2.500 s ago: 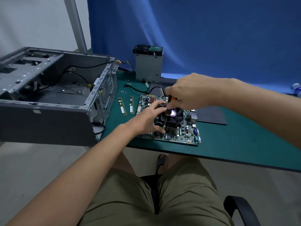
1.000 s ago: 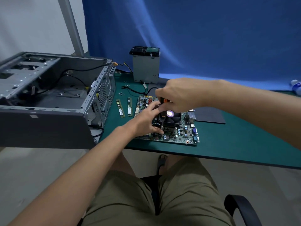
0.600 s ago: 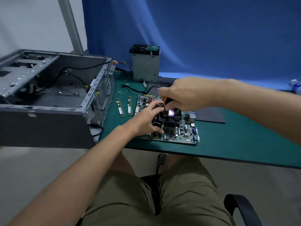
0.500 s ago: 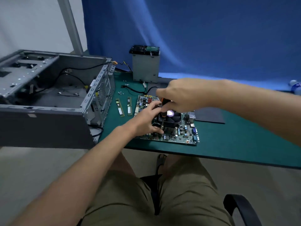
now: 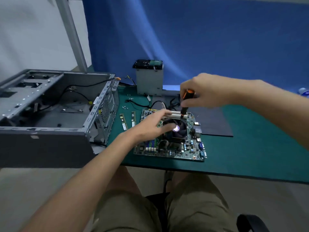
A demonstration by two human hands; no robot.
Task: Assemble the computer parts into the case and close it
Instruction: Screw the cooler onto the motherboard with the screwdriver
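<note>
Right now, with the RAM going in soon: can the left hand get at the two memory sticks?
Probably yes. The memory sticks lie uncovered on the mat between case and motherboard, just beside the left hand, which holds nothing.

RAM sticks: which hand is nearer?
Left. The left hand is over the motherboard just right of the RAM sticks; the right hand grips the screwdriver farther right.

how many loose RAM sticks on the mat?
2: one green RAM stick nearer the open grey metal case, the other stick beside the green motherboard. More may be hidden.
</note>
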